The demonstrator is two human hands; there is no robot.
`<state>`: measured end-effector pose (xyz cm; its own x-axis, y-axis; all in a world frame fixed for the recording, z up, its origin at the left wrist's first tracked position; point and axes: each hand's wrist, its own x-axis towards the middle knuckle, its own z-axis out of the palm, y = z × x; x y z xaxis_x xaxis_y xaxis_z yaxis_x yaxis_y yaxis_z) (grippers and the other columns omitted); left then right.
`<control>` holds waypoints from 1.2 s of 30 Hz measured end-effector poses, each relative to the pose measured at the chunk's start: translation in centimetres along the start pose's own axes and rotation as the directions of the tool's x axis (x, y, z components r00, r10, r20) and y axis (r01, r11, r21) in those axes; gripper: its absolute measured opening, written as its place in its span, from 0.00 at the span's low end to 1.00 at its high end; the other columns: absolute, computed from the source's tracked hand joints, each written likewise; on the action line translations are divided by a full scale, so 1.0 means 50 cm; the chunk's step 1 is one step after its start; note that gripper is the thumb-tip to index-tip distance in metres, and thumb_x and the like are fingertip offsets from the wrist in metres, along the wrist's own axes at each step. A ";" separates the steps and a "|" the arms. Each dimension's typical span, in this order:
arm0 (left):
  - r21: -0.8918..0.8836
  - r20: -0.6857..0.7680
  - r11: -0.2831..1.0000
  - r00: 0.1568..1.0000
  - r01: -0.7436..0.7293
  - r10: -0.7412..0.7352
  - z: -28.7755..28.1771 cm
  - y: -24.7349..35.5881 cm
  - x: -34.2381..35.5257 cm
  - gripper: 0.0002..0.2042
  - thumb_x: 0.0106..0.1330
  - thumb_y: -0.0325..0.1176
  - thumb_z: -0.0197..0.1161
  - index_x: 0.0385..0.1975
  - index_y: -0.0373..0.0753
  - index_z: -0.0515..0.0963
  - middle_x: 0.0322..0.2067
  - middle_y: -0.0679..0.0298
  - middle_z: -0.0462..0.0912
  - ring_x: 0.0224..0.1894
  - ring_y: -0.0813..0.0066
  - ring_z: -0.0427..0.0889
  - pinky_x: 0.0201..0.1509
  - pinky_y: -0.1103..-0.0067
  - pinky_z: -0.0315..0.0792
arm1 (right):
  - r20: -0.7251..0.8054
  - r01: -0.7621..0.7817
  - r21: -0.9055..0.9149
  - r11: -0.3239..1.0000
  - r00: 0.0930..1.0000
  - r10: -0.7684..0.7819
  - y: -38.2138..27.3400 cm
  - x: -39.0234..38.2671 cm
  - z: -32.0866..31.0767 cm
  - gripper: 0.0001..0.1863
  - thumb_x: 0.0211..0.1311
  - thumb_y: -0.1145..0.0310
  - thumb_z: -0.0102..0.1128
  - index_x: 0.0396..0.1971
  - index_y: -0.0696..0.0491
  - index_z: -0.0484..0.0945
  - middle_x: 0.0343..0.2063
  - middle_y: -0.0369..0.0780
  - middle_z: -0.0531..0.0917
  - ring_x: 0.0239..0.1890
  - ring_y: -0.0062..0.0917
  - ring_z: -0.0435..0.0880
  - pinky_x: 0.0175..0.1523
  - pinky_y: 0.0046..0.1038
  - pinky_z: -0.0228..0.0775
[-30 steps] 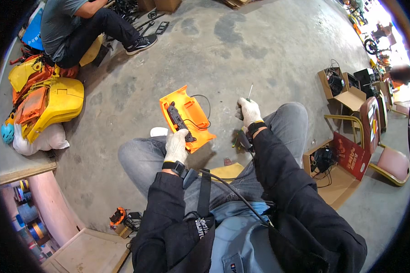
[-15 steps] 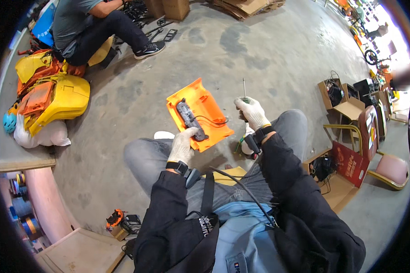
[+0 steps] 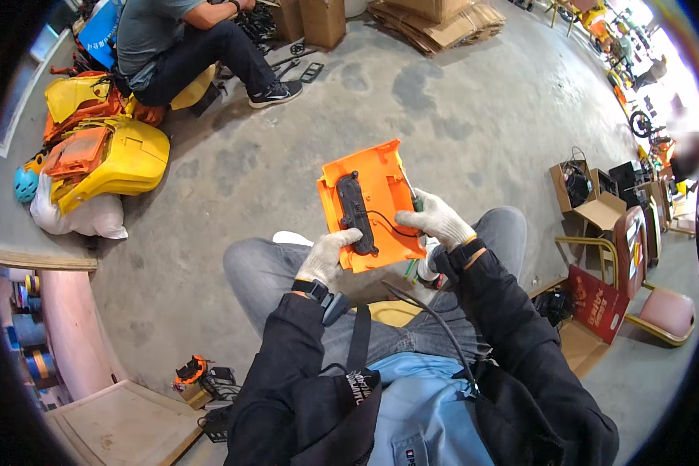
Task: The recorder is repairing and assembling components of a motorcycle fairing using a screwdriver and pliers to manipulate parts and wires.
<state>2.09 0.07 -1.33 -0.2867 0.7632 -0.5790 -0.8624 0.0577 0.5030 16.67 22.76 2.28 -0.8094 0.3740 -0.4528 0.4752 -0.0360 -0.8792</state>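
My left hand (image 3: pixel 322 256), in a white knit glove, is closed on the lower left edge of an orange plastic cover (image 3: pixel 384 188). Its thumb presses the end of a long black housing (image 3: pixel 354 208) that lies along the cover's inner side. A thin black cable (image 3: pixel 387 223) curves from this housing across the cover. At the cover's right edge is my gloved right hand (image 3: pixel 441 220), its thumb on the inner face. That hand also keeps hold of a screwdriver (image 3: pixel 417 204) with a green handle, which its fingers partly hide; the metal shaft points up along the edge.
Yellow and orange plastic shells (image 3: pixel 128 155) are piled at the left, by a seated person (image 3: pixel 202 58). Flattened cardboard (image 3: pixel 446 27) is stacked at the far side. A chair (image 3: pixel 627 241) and open boxes (image 3: pixel 588 198) stand on the right. A bottle-like item (image 3: pixel 429 269) sits between my legs.
My right hand has come left with the screwdriver and now touches the cover's right edge; before, it was apart from it. The cover has turned more upright in my left hand.
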 end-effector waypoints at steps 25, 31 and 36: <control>0.008 -0.403 0.929 0.849 -0.371 0.343 -0.096 0.084 -0.079 0.17 0.71 0.27 0.62 0.58 0.30 0.76 0.49 0.53 0.84 0.46 0.58 0.89 0.51 0.63 0.87 | -0.267 -0.085 0.270 0.959 0.950 0.159 0.040 -0.015 0.051 0.20 0.68 0.57 0.62 0.47 0.60 0.82 0.33 0.36 0.85 0.25 0.17 0.79 0.29 0.24 0.74; 0.011 -0.479 0.813 0.711 -0.581 0.515 -0.088 0.097 -0.052 0.20 0.72 0.31 0.64 0.60 0.29 0.74 0.50 0.55 0.84 0.49 0.60 0.87 0.56 0.64 0.84 | -0.382 -0.152 -0.013 0.988 0.914 0.135 0.147 -0.017 0.031 0.14 0.56 0.64 0.64 0.34 0.60 0.86 0.27 0.42 0.86 0.26 0.29 0.85 0.34 0.33 0.79; 0.332 -0.556 0.841 0.632 -0.426 0.540 -0.081 0.106 -0.059 0.26 0.68 0.44 0.67 0.57 0.30 0.77 0.46 0.56 0.85 0.43 0.67 0.87 0.48 0.70 0.83 | -0.268 -0.157 0.221 0.963 0.939 0.214 0.107 -0.034 0.108 0.08 0.64 0.68 0.62 0.35 0.57 0.81 0.23 0.36 0.79 0.22 0.21 0.78 0.27 0.28 0.74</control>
<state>-3.33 -4.46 0.44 -0.8789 0.1551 -0.4510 -0.4644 -0.0631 0.8834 18.74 16.89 -2.45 -0.5660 0.5917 -0.5740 0.5081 -0.2979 -0.8081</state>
